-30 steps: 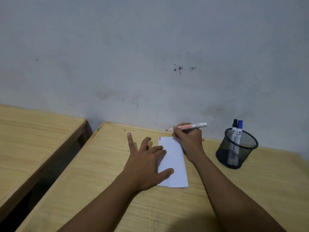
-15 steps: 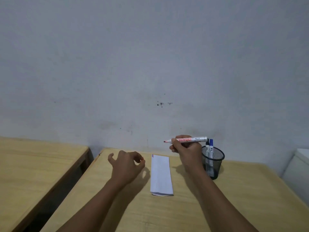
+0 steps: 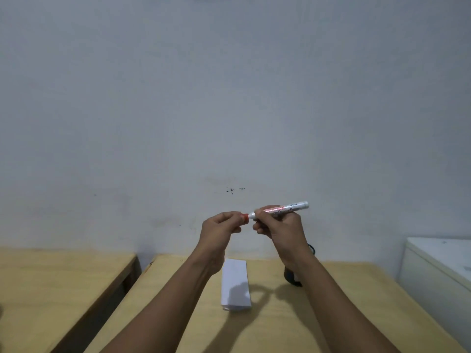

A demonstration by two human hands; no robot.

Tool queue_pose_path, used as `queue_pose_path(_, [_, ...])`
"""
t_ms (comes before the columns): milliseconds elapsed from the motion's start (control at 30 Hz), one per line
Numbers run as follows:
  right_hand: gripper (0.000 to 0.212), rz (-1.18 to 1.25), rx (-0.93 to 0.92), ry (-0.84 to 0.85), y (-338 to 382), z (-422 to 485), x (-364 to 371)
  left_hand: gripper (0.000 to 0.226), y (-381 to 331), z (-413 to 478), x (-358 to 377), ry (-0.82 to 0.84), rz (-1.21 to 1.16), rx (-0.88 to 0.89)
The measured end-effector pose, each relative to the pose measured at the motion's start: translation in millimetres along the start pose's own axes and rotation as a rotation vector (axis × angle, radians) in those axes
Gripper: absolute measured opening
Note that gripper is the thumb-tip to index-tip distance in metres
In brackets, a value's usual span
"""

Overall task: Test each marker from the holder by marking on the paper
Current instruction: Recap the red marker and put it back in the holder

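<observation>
I hold a white marker with red print (image 3: 285, 208) in my right hand (image 3: 279, 225), raised in front of the wall. My left hand (image 3: 220, 229) pinches its red cap (image 3: 244, 217), which sits at or over the marker's tip. Both hands are well above the table. A folded white paper (image 3: 235, 286) lies flat on the wooden table (image 3: 331, 314) below them. The black mesh holder (image 3: 291, 277) stands to the right of the paper, mostly hidden behind my right forearm; its markers are not visible.
A second wooden table (image 3: 51, 284) stands to the left across a dark gap. A white cabinet or box (image 3: 438, 266) sits at the right edge. A grey wall rises directly behind the table.
My left hand left the paper, rose and met the marker tip with the red cap. My right hand lifted the marker away from the paper. The view tilted up.
</observation>
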State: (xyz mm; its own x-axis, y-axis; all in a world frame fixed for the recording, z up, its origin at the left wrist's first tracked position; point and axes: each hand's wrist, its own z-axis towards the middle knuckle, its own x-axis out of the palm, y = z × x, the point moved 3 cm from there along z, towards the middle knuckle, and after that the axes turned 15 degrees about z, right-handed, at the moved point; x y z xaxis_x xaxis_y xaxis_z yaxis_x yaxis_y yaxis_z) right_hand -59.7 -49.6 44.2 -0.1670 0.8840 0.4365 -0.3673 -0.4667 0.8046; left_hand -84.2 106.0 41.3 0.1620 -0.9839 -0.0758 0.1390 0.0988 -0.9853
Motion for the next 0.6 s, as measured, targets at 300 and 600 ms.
queue_pose_path(300, [0.034,0.071,0.105,-0.03,38.2,-4.2,-13.9,0.012,-36.3,-12.3,24.9,-0.046,0.203,0.413])
queue_pose_path(600, [0.044,-0.722,-0.355,-0.176,63.5,10.6,-70.9,0.009,-58.9,18.3,70.3,-0.209,0.649,0.543])
